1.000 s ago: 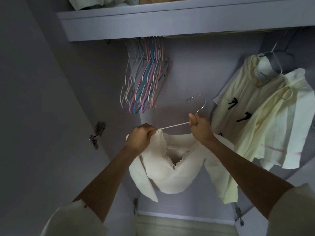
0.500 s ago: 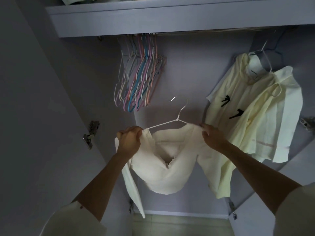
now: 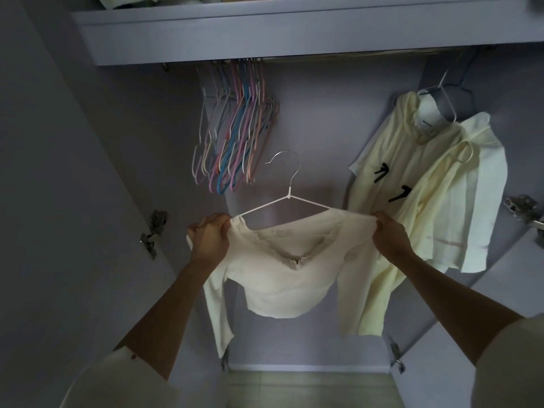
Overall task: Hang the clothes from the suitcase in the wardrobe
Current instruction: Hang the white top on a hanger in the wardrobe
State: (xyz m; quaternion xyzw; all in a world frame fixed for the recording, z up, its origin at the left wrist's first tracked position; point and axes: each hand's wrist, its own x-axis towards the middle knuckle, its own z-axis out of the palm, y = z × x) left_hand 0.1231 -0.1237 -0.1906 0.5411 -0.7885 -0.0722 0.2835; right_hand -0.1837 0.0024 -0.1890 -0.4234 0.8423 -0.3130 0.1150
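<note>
A cream long-sleeved top (image 3: 282, 284) with a frilled V neckline is spread on a white wire hanger (image 3: 287, 198), whose metal hook points up below the rail. My left hand (image 3: 210, 240) grips the top's left shoulder over the hanger end. My right hand (image 3: 388, 235) pinches the right shoulder, stretching the fabric flat between both hands. The sleeves dangle down on either side. The suitcase is out of view.
A bunch of several empty pastel hangers (image 3: 235, 134) hangs from the rail (image 3: 338, 55) at upper left. Pale yellow garments (image 3: 426, 184) hang at the right. A shelf (image 3: 294, 28) with folded items runs above. Open wardrobe doors with metal hinges (image 3: 154, 231) flank both sides.
My right hand let go of the hanger neck and moved out to the right shoulder. The top went from bunched to stretched flat across the hanger.
</note>
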